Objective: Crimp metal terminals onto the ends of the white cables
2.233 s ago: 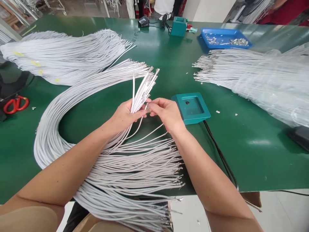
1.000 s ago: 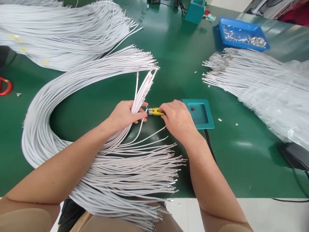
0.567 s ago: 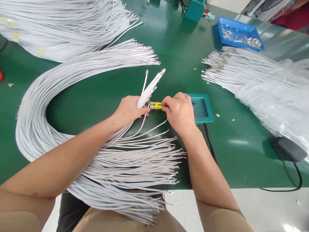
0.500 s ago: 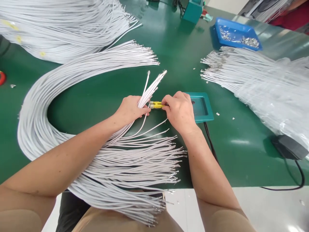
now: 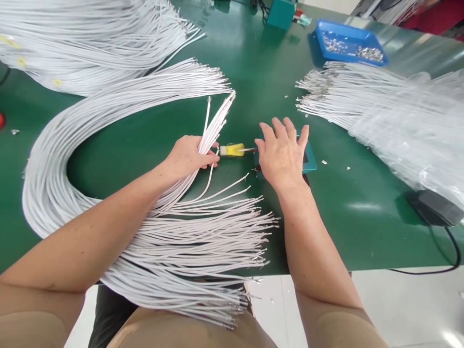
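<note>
My left hand (image 5: 190,153) is closed around several white cables (image 5: 216,123), their ends pointing up and to the right. Just right of its fingertips is a yellow piece (image 5: 234,150) with a pale end and a thin metal rod running right. My right hand (image 5: 282,150) is spread palm down over a teal device (image 5: 310,162), fingers apart, nothing visibly gripped. The rod ends by its thumb side, and the hand hides most of the device. A thick bundle of white cables (image 5: 47,145) curves round on the left, its lower ends fanned out beneath both hands.
More white cables (image 5: 90,43) lie at the upper left. At the right are cables in clear plastic (image 5: 395,111). A blue tray (image 5: 350,43) holds small metal parts. A black pedal-like object (image 5: 435,208) with a cord sits at right. Part of a red garment (image 5: 435,17) shows at the upper right.
My right hand has let go of the yellow piece, moved right and spread its fingers over the teal device. My left hand still holds the cables. The view has shifted slightly.
</note>
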Demonstrator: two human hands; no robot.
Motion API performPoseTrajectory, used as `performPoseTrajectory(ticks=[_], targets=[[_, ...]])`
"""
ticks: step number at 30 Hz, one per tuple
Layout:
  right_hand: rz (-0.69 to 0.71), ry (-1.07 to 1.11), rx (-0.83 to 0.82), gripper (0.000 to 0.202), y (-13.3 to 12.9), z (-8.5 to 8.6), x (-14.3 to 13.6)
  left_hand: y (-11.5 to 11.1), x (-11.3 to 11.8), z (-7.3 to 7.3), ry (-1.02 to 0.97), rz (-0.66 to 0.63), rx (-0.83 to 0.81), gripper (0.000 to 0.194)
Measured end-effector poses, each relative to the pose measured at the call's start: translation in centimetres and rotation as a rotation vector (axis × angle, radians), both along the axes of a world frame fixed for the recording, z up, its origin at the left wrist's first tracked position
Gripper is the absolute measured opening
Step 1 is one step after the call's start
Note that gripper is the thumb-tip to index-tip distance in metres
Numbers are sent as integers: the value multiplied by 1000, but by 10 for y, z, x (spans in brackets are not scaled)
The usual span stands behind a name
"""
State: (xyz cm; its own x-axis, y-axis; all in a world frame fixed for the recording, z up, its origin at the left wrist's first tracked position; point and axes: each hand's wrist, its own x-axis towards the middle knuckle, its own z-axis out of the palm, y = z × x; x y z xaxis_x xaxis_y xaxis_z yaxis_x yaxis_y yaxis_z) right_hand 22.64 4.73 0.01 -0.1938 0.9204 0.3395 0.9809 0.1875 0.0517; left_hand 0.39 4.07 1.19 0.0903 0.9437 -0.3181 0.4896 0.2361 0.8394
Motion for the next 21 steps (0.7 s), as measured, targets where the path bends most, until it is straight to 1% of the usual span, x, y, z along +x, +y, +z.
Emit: performPoseTrajectory(ticks=[2,4,6,8,9,10,11,12,14,17,18,21], targets=[[28,64,43,38,-1,4,-3,-1,-3,5,-10,19,6,47],[125,172,65,34,-6,12,-11,-3,-6,8,-42,31,32,52],[327,287,5,27,-15,20,-25,-3,-10,7,-73,34,72,57],[610,337,-139,27,-27,24,-43,-2,-13,4,-97,32,91,58],[745,312,-200,27,-33,23,-52,-2,-15,2,-116,31,87,55],[843,258,-232,28,-38,21,-60,-2,-16,0,-143,29,78,52],[887,193,-250,26,-42,17,-67,-1,-17,-1,-176,23,64,47],[895,132,-254,23,-46,13,-73,-1,-17,-2,-205,16,52,42],[857,57,-250,18,-51,5,-81,-1,-18,-1,-241,-1,30,33],[829,70,-294,17,-55,-1,-83,-1,-18,2,-272,-29,-33,31],[805,97,-352,20,-56,-1,-82,-1,-19,4,-291,-40,-56,34],[700,258,-641,24,-56,4,-77,-1,-21,8,-358,-76,-100,41]])
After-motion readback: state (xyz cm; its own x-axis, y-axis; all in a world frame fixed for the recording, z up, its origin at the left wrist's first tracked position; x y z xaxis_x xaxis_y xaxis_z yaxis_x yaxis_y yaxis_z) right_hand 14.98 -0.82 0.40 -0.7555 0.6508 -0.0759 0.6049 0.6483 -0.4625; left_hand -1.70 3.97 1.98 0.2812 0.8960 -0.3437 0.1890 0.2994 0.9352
